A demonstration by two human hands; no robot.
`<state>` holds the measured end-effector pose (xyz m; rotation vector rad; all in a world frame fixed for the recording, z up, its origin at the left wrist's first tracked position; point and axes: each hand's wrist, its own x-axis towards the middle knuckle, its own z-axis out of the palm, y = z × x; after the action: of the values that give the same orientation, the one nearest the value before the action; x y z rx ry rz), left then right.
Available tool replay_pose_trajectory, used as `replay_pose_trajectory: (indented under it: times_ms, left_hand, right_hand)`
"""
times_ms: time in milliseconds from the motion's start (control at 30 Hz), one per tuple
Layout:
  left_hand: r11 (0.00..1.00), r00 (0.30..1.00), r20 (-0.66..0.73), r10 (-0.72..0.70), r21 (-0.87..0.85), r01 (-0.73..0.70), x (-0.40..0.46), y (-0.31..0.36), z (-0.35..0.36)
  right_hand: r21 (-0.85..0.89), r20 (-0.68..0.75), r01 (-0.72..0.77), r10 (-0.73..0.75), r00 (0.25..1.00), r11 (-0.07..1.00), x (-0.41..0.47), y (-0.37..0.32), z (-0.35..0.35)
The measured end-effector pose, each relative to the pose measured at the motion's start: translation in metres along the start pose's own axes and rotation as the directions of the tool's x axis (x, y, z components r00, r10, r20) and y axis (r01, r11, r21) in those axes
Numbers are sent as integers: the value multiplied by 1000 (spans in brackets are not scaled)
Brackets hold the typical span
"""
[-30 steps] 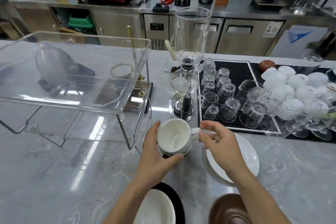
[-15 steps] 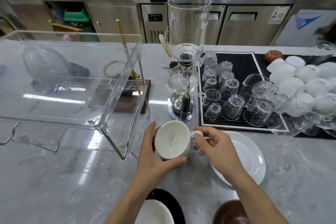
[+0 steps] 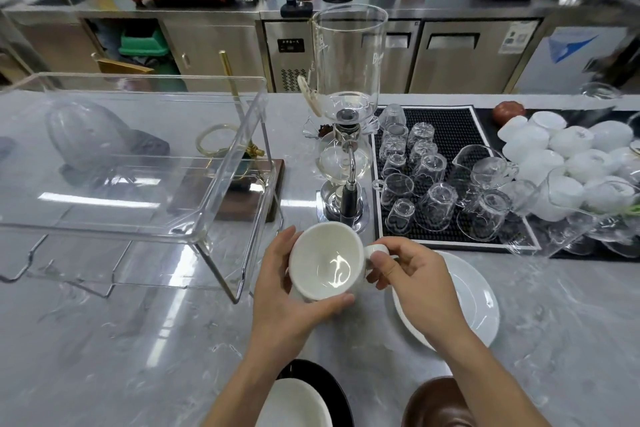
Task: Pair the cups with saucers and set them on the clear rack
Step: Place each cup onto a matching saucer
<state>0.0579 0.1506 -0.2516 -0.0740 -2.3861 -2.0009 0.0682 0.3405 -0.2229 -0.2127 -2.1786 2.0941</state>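
Observation:
A white cup [image 3: 325, 260] is held above the marble counter, tilted so its inside faces me. My left hand [image 3: 287, 298] wraps around its body from the left and below. My right hand [image 3: 415, 281] pinches the cup's handle [image 3: 377, 250] with thumb and fingers. Whether a saucer sits under the cup is hidden by my left hand. The clear rack [image 3: 138, 163], on a wire stand, is to the left with nothing on it. A white saucer [image 3: 478, 302] lies on the counter under my right hand.
A glass siphon brewer [image 3: 346, 135] stands just behind the cup. A black mat [image 3: 460, 125] with several upturned glasses lies to the right, with several white cups [image 3: 568, 163] beyond. A white plate on a black one [image 3: 301, 399] and a brown dish [image 3: 440, 402] sit near me.
The cup has risen off the counter and tilted towards me. My right hand has closed on its handle. My view has shifted slightly downward.

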Motion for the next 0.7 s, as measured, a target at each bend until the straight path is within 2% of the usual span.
replay_pose_trajectory:
  times_ms: [267,500,700]
  left_hand:
    - [990,995,68,76,-120,-68,-17,28,3]
    - [916,994,93,-60,-390,92,-30,45,25]
    - [895,974,201,-104,-409,179,-27,52,53]
  right_hand:
    - [112,-49,54,-49,998,992,-22,-12,-10]
    - [263,-136,-18,55,989,965,-43,-17,-44]
    - [340,-117,-58,103,988,939,-46,-23,-74]
